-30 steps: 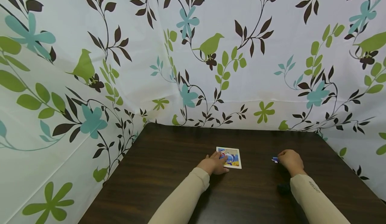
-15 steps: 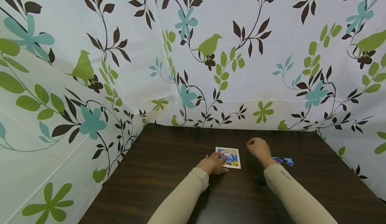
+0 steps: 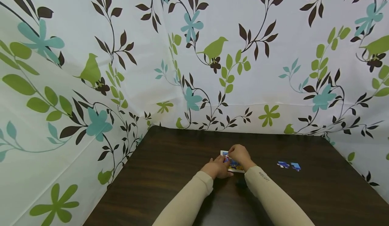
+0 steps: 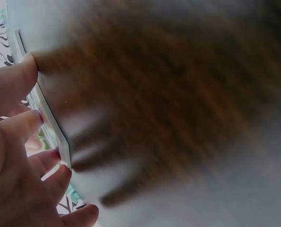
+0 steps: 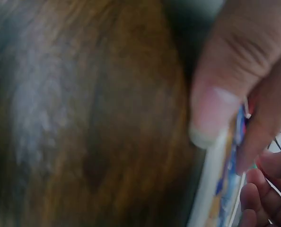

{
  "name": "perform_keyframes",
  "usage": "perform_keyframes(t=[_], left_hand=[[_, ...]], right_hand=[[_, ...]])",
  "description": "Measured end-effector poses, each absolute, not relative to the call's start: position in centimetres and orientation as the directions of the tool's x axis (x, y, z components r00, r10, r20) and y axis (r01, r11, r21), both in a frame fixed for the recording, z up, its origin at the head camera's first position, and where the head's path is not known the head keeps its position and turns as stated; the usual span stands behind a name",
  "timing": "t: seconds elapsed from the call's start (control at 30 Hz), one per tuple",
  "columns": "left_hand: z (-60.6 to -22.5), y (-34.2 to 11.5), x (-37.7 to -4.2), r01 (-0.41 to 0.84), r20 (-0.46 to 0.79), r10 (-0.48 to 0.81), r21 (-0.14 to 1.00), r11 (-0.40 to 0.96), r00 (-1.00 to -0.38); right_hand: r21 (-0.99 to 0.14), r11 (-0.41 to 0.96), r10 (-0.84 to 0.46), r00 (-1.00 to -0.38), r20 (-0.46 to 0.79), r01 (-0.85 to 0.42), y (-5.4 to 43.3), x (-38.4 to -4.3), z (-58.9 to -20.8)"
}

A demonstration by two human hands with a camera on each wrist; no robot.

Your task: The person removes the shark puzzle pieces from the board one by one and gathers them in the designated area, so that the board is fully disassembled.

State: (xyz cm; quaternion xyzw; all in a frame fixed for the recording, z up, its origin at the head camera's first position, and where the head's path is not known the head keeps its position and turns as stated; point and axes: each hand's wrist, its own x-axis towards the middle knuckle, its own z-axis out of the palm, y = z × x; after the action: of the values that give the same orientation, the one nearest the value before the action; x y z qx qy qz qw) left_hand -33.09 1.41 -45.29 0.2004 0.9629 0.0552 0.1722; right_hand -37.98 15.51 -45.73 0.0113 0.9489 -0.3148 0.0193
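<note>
Left hand (image 3: 218, 168) is resting, fingers spread, on the framed puzzle (image 3: 235, 167). Right hand (image 3: 241, 155) is leaning over it, fingers bent — (cannot tell whether pinching anything). Two loose pieces (image 3: 283, 165) are lying rightward on the dark table (image 3: 182, 151).

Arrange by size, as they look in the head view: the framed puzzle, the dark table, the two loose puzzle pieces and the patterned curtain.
1. Patterned curtain
2. Dark table
3. Framed puzzle, partly covered
4. Two loose puzzle pieces: they look alike, so I leave them unranked.
</note>
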Motion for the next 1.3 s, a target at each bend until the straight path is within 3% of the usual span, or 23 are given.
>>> perform_keyframes(t=[0.2, 0.6, 0.93, 1.3], left_hand=[[-45.5, 1.5, -33.1, 0.359, -0.313, 0.405, 0.197, 0.912, -0.859], [-45.4, 0.9, -32.3, 0.429, -0.255, 0.437, 0.089, 0.899, -0.863], [-45.5, 1.0, -31.6, 0.409, -0.266, 0.42, 0.097, 0.907, -0.868], [-45.1, 0.9, -31.5, 0.407, -0.271, 0.423, 0.115, 0.906, -0.865]], right_hand=[[-0.599, 0.798, 0.031, -0.998, -0.06, 0.061, 15.1, -37.9, -46.3], [-0.603, 0.797, 0.037, -0.999, 0.001, 0.029, 14.4, -37.6, -46.6], [-0.562, 0.827, 0.035, -0.999, 0.007, 0.025, 14.6, -37.8, -46.9], [-0.667, 0.744, 0.055, -0.998, -0.005, 0.045, 14.7, -38.1, -47.3]])
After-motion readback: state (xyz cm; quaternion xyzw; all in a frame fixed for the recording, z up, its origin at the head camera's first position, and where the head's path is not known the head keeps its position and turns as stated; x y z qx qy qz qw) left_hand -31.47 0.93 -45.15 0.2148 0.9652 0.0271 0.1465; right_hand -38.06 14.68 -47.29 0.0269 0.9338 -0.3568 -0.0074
